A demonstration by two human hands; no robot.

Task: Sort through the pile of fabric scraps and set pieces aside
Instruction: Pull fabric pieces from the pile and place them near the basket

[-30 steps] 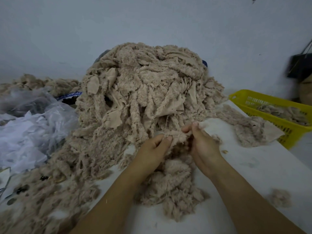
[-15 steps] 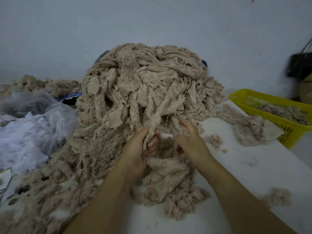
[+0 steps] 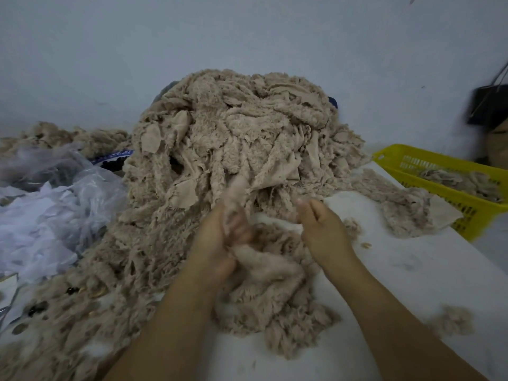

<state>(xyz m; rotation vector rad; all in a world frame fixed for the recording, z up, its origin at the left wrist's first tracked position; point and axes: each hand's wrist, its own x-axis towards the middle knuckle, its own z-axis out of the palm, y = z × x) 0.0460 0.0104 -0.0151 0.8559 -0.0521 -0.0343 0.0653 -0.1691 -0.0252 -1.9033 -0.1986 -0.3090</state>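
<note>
The sorting looks barely begun. The pile of fabric scraps (image 3: pixel 233 138), all beige fleece, stands tall against the wall at the back of the bench (image 3: pixel 412 270) and spills forward and to the left. The left hand (image 3: pixel 220 243) is at its foot, fingers (image 3: pixel 239 224) curled round a blurred strip (image 3: pixel 236 188) that runs up into the pile. The right hand (image 3: pixel 321 229) is just beside it, loosely curled and, as far as I can tell, holding nothing. A small heap (image 3: pixel 275 298) lies on the bench directly under both hands, probably pieces already pulled out. The yellow basket (image 3: pixel 439 171) at the right edge holds only a thin layer of scraps, and a few more lie near it. Clear plastic bags (image 3: pixel 55 204) sit to the left. Judging by the bulk untouched, most of the work remains
</note>
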